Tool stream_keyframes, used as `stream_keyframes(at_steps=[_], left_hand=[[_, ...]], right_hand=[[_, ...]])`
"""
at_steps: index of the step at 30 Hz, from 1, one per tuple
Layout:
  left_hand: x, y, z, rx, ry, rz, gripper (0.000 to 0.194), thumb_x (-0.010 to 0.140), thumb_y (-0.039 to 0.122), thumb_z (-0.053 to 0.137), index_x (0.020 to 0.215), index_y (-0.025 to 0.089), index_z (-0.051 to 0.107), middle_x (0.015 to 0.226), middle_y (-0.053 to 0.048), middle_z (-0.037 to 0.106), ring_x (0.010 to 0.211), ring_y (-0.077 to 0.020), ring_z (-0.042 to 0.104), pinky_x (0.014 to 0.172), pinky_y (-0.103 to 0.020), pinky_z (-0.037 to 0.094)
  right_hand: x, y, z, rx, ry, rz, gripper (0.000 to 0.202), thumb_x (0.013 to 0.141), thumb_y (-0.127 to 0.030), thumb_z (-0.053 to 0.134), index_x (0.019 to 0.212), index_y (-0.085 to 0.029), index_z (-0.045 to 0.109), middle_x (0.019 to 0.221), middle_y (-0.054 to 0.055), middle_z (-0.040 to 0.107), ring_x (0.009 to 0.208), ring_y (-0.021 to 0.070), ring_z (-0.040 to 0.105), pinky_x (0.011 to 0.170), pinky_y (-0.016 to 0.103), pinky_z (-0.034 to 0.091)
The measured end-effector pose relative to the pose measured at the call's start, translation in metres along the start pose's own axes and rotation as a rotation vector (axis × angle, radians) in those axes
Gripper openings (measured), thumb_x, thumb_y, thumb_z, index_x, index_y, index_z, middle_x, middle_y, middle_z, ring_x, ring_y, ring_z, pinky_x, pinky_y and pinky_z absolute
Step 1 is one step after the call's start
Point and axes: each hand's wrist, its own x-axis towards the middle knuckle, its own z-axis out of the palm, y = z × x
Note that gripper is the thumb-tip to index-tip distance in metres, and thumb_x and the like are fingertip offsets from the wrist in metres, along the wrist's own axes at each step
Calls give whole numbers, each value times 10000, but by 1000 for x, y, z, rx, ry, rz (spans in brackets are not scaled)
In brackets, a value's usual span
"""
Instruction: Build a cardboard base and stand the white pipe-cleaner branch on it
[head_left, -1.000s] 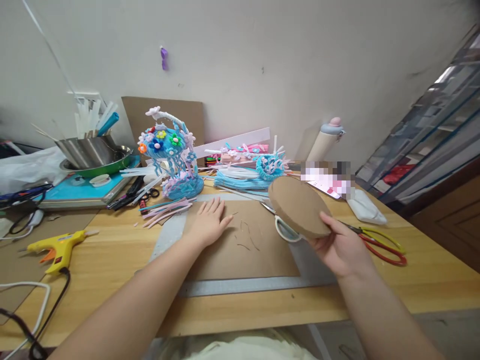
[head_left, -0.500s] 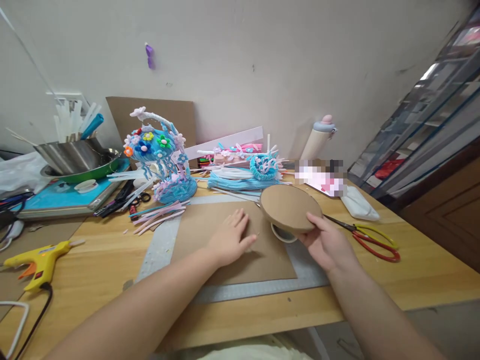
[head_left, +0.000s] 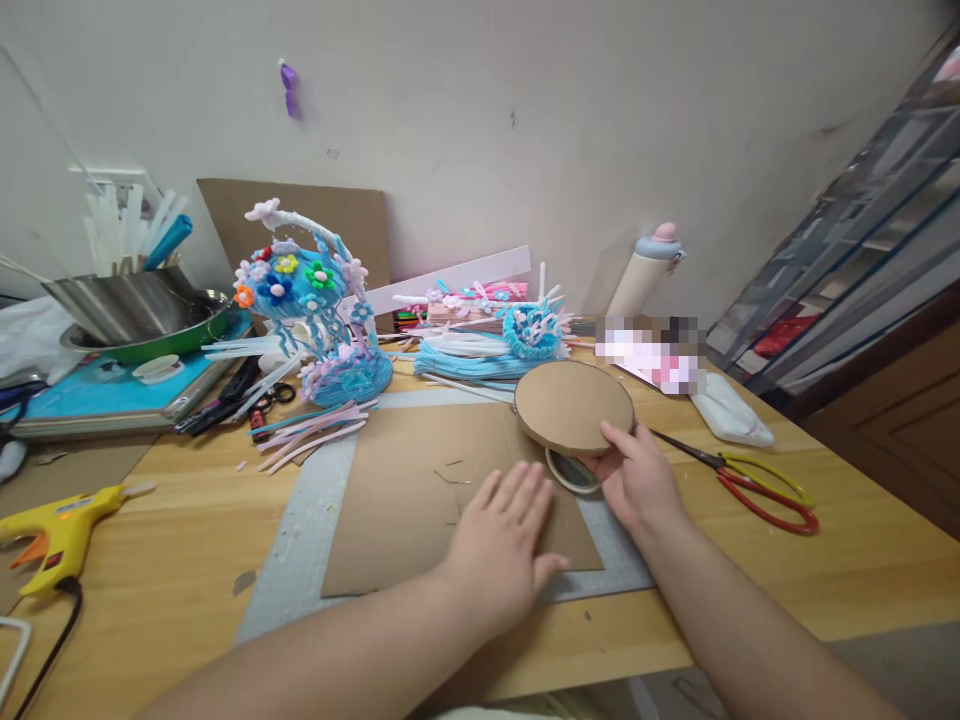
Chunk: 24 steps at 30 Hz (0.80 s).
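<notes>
My right hand (head_left: pixel 637 475) grips the edge of a round cardboard disc (head_left: pixel 574 405), thumb on top and fingers beneath. Under the disc part of a tape roll (head_left: pixel 574 475) shows; the rest of it is hidden. My left hand (head_left: pixel 506 545), palm down with fingers stretched out, is over the lower right part of a cardboard sheet (head_left: pixel 397 520). That sheet carries a few pen-like marks and lies on a grey cutting mat (head_left: pixel 285 560). Whether my left palm presses on the sheet I cannot tell.
Red-and-yellow-handled scissors (head_left: pixel 765 490) lie right of the disc. A yellow glue gun (head_left: pixel 64 535) is at the left. Behind stand a blue flowered pipe-cleaner figure (head_left: pixel 349 375), a bundle of blue pipe cleaners (head_left: pixel 465 362), a bottle (head_left: pixel 645 280) and a steel bowl (head_left: pixel 127 310).
My left hand has slid toward me and to the right over the cardboard sheet, uncovering marks. The sheet has turned slightly. The disc has shifted a little left in my right hand's grip.
</notes>
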Motion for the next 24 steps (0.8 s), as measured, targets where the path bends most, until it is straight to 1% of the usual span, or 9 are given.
stream_keyframes(at_steps=[2, 4, 6, 11, 14, 17, 20, 23, 24], left_hand=[[12, 5, 6, 4, -44, 49, 611, 931, 521, 198, 1439, 189, 271, 1509, -27, 230, 1408, -204, 159, 1147, -453, 145], [14, -1, 8, 56, -48, -45, 568, 940, 492, 209, 1438, 226, 266, 1502, 12, 241, 1405, -175, 169, 1154, -440, 135], [4, -15, 6, 98, -28, -170, 553, 944, 455, 233, 1438, 208, 269, 1499, -10, 239, 1402, -188, 181, 1151, -455, 141], [-41, -60, -10, 169, 10, -412, 575, 918, 357, 350, 1416, 72, 309, 1484, -144, 240, 1391, -283, 194, 1127, -523, 139], [-49, -80, -24, 166, 23, -533, 605, 919, 390, 332, 1421, 55, 286, 1506, -141, 186, 1404, -279, 127, 1132, -496, 131], [-38, -96, -40, 43, 9, -438, 537, 961, 351, 203, 1451, 132, 204, 1529, -87, 137, 1413, -247, 77, 1124, -536, 77], [-36, -100, -54, -42, -108, -274, 462, 969, 366, 227, 1418, 279, 291, 1501, 4, 267, 1394, -182, 205, 1135, -485, 116], [-57, -94, -67, -158, -229, -39, 448, 968, 363, 280, 1415, 354, 257, 1491, 25, 293, 1388, -190, 225, 1130, -523, 22], [-68, -92, -69, -177, -243, 3, 442, 970, 352, 288, 1410, 373, 263, 1479, 31, 323, 1385, -193, 235, 1126, -529, -6]], right_hand=[[-2, 1, 1, -4, -9, -25, 404, 658, -146, 702, 1025, -256, 574, 1011, -4, 687, 898, 183, 654, 755, 365, 569], [-3, 2, 0, -10, 4, -24, 402, 651, -164, 711, 1022, -255, 586, 1029, 4, 685, 922, 198, 648, 758, 377, 567], [-2, 4, -2, -9, 25, -4, 412, 642, -175, 719, 1025, -262, 592, 1048, 3, 682, 943, 206, 639, 755, 386, 567], [-4, 5, -4, -13, 36, 14, 437, 646, -183, 725, 1053, -277, 594, 1062, -3, 676, 968, 205, 627, 744, 383, 572], [-6, 5, -3, -20, 24, 28, 431, 653, -190, 724, 1058, -274, 600, 1064, 0, 675, 966, 202, 628, 739, 368, 575], [-7, 5, -3, -29, 18, 52, 420, 651, -185, 727, 1046, -269, 612, 1050, -4, 675, 937, 190, 631, 731, 351, 578], [-7, 4, -3, -36, 33, 77, 427, 651, -181, 728, 1053, -271, 616, 1042, -5, 673, 912, 183, 632, 712, 340, 582], [-8, 3, -4, -41, 48, 92, 445, 657, -184, 726, 1079, -273, 615, 1063, 4, 668, 948, 192, 622, 706, 329, 583], [-9, 2, -4, -41, 49, 95, 449, 660, -185, 725, 1086, -276, 615, 1073, 6, 666, 966, 195, 617, 710, 324, 582]])
